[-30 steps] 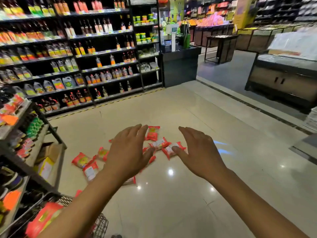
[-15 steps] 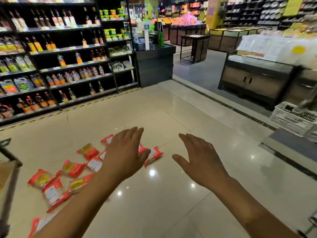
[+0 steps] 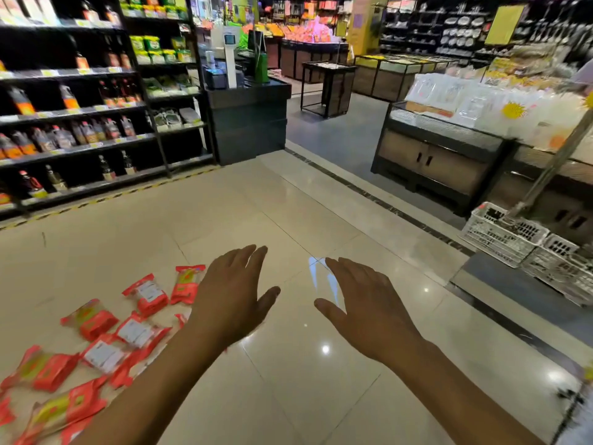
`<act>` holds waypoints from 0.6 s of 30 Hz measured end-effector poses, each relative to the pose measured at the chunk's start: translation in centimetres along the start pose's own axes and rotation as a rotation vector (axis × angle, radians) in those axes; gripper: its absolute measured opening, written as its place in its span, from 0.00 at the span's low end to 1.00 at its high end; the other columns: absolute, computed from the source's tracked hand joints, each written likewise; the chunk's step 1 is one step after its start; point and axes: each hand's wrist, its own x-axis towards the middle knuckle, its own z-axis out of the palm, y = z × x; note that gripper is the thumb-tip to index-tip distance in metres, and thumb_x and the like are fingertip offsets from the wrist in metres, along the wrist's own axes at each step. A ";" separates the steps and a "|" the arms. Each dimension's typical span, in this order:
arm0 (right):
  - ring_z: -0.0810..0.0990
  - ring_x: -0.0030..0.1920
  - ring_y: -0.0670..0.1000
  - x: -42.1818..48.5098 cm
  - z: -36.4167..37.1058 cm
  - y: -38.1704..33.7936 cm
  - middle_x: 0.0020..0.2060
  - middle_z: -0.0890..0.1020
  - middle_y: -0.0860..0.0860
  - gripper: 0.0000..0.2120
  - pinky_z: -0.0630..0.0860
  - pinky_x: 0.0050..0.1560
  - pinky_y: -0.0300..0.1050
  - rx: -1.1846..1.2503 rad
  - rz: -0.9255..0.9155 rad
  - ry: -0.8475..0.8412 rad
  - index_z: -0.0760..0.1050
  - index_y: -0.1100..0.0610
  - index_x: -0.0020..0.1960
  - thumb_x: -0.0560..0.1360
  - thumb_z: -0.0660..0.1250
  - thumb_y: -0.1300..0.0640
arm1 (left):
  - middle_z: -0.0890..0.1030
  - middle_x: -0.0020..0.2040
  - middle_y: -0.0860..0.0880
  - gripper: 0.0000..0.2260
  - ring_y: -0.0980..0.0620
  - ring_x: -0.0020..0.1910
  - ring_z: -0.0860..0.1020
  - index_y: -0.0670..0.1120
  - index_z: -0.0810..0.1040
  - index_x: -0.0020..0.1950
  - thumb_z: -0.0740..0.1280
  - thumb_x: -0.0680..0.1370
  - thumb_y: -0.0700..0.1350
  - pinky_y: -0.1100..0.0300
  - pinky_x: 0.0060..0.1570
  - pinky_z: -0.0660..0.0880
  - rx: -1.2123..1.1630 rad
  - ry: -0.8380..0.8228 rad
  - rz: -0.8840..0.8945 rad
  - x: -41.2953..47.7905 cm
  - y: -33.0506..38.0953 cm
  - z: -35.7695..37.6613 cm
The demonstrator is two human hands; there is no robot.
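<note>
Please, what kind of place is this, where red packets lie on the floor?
Most likely a supermarket: long shelves carry rows of bottles with price tags, a dark counter holds a small screen, and a display stand is piled with white bags.

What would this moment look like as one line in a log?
left hand: open, near red packets | right hand: open, above floor | holding: nothing

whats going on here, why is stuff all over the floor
A person in a shop aisle holds both arms out in front. The left hand and right hand are open, palms down, holding nothing. Red snack packets lie scattered on the tiled floor to the left, the nearest beside the left hand. None is picked up yet.
</note>
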 end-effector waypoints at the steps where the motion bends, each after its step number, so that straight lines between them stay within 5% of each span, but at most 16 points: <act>1: 0.57 0.79 0.49 1.2 -0.1 0.8 0.80 0.60 0.47 0.35 0.56 0.78 0.51 0.002 0.001 -0.004 0.51 0.47 0.82 0.79 0.51 0.32 | 0.63 0.81 0.48 0.35 0.45 0.78 0.62 0.49 0.57 0.82 0.61 0.80 0.63 0.51 0.76 0.59 0.002 -0.008 -0.002 1.4 0.2 0.3; 6: 0.57 0.79 0.50 8.7 0.3 6.4 0.80 0.60 0.48 0.34 0.56 0.78 0.51 0.051 -0.022 -0.012 0.52 0.47 0.82 0.81 0.55 0.35 | 0.64 0.80 0.47 0.35 0.45 0.78 0.63 0.49 0.58 0.82 0.62 0.80 0.63 0.50 0.76 0.60 0.029 -0.017 -0.050 9.1 2.0 2.5; 10: 0.57 0.79 0.50 16.2 0.0 11.0 0.80 0.59 0.48 0.39 0.55 0.79 0.51 0.068 -0.089 -0.005 0.50 0.47 0.82 0.76 0.46 0.29 | 0.60 0.82 0.49 0.35 0.47 0.79 0.60 0.51 0.54 0.83 0.59 0.81 0.65 0.51 0.78 0.58 0.054 -0.010 -0.108 15.8 3.8 4.1; 18: 0.54 0.80 0.51 31.5 -3.5 18.5 0.81 0.57 0.50 0.34 0.51 0.78 0.49 0.044 -0.302 -0.051 0.49 0.48 0.82 0.82 0.53 0.36 | 0.62 0.81 0.47 0.34 0.46 0.79 0.62 0.49 0.56 0.82 0.60 0.81 0.63 0.50 0.77 0.58 0.086 0.036 -0.331 27.8 7.4 5.2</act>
